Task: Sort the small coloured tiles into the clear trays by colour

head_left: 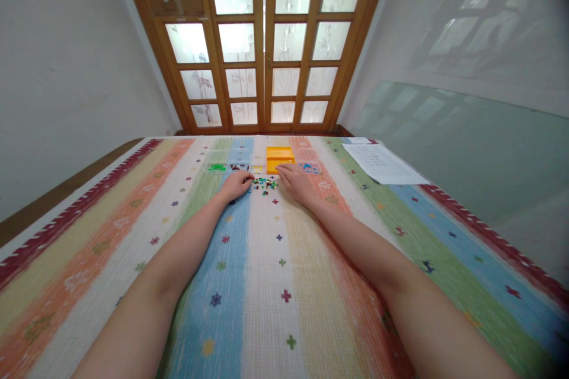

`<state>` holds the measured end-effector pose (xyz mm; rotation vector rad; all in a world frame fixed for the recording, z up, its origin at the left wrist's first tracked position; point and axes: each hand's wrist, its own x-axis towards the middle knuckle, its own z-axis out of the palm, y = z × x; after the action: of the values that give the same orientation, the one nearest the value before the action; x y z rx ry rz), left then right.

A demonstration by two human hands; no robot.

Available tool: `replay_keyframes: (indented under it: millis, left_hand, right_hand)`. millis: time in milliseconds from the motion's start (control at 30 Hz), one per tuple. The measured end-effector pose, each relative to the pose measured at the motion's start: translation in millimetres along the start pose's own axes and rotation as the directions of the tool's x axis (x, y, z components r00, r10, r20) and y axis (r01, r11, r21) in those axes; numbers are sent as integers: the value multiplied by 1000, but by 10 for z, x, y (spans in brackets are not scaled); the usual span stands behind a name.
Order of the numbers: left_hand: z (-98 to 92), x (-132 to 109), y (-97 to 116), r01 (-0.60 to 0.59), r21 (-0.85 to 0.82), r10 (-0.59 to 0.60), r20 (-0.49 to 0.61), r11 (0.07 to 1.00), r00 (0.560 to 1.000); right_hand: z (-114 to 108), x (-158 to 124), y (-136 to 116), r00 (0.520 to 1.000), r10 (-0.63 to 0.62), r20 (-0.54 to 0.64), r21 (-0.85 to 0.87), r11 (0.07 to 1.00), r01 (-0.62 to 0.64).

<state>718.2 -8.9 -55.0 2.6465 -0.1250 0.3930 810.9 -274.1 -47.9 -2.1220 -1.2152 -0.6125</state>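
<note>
A loose pile of tiny coloured pieces (265,183), in green, blue, yellow and dark tones, lies on the tablecloth between my hands. At its left edge, my left hand (237,184) has its fingers curled with the tips together; whatever they hold is too small to make out. My right hand (295,182) is on the right of the pile, fingers stretched out flat near the front of an orange box (280,153) with its lid up. Behind my left hand, clear boxes hold green pieces (217,167), dark red pieces (240,167) and yellow pieces (256,169). Blue pieces (309,168) sit in another clear box behind my right hand.
A striped, patterned tablecloth (267,284) covers the table. Sheets of paper (382,164) lie at the far right. Past the table's far edge stand wooden doors (265,71) with glass panes, and a glass panel (466,142) leans along the right wall.
</note>
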Motion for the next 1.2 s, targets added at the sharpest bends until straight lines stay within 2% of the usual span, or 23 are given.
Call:
replay_keyframes:
  millis: [100,233,367,467,567,767,967,1200]
  left_hand:
    - [-8,-5,8,-25,29,25,5,999,1000]
    - [-2,-8,-9,-39,36,38,2,999,999]
    - [-21,-12,12,-58,31,58,21,998,998]
    - [-40,-16,43,-42,34,41,35,999,999]
    - [-45,-19,58,-38,32,37,31,999,999]
    - [-32,-21,45,-76,30,76,-3,997,997]
    - [-24,-16,40,-70,52,70,-1,996,998]
    - [-16,-9,35,-11,60,12,-9,998,1000]
  right_hand:
    - [-96,17,309,980,170,-106,-15,985,-172]
    - [-220,22,636,928,336,-163,-70,934,-351]
    - [-282,4,768,869,452,-204,-174,856,-486]
    - [-283,-19,792,841,500,-205,-268,798,-540]
    - [-262,-36,797,846,497,-192,-312,787,-533]
    - [-180,-32,753,879,449,-160,-287,831,-476]
    - [-106,-39,641,923,371,-101,-237,892,-384]
    - [-72,-33,507,968,249,-40,-159,955,-252]
